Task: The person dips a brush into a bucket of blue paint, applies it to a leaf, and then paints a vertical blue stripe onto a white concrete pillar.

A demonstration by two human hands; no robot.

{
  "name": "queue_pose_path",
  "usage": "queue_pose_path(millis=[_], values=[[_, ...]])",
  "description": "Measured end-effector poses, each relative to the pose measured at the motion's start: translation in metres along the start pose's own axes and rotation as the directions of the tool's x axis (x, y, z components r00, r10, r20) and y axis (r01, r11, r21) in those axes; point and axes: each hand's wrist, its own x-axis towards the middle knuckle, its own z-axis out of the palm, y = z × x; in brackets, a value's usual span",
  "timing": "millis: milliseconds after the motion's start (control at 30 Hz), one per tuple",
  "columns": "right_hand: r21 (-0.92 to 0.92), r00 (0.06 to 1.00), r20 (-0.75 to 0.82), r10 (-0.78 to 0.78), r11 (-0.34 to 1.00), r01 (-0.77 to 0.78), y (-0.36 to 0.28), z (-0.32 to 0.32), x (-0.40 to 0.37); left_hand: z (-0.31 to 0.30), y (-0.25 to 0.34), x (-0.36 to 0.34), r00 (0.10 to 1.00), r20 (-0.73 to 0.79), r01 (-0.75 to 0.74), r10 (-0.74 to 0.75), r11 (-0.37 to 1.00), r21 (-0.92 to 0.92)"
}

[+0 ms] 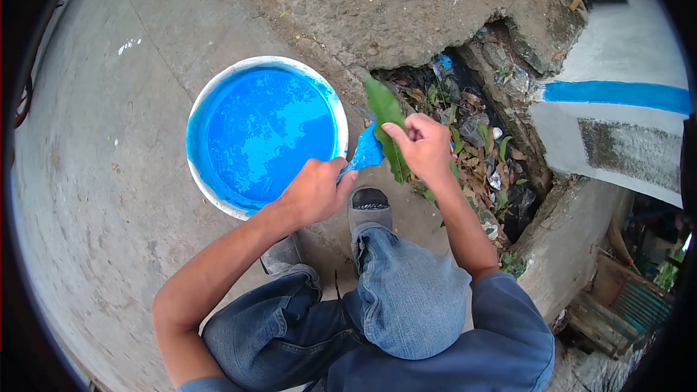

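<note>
A paintbrush (369,148), coated all over in blue, is gripped near its handle by my left hand (316,187), whose fingers are closed beside the bucket's right rim. My right hand (421,147) pinches a long green leaf (387,117) between thumb and fingers. The leaf stands roughly upright and overlaps the right edge of the brush head in this view. Just left of both hands, a round white bucket (194,105) holds bright blue paint (272,134), with blue smears along its inner wall.
Right of my hands, a broken gutter (501,174) is full of dry leaves and litter. Beyond it stands a pale wall (617,51) with a blue painted stripe (617,94). My sandalled foot (370,207) rests on the concrete ground (102,196) near the bucket.
</note>
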Motion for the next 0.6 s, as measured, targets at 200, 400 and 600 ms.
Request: queue_pose_path(millis=[200,400,600], values=[[-0.272,0.997,-0.060,-0.041,0.962,0.024,0.018,0.002,0.003,-0.004,-0.003,-0.007,0.999,0.030,0.036,-0.035,0.999,-0.016],[0.107,0.988,0.002,0.157,0.982,-0.156,0.014,-0.008,-0.002,-0.003,-0.010,-0.008,1.000,0.008,0.007,-0.007,1.000,0.015],[-0.154,0.996,-0.016,0.083,0.985,-0.084,0.046,0.006,-0.009,-0.005,-0.014,-0.006,1.000,0.003,-0.018,0.019,0.999,-0.035]])
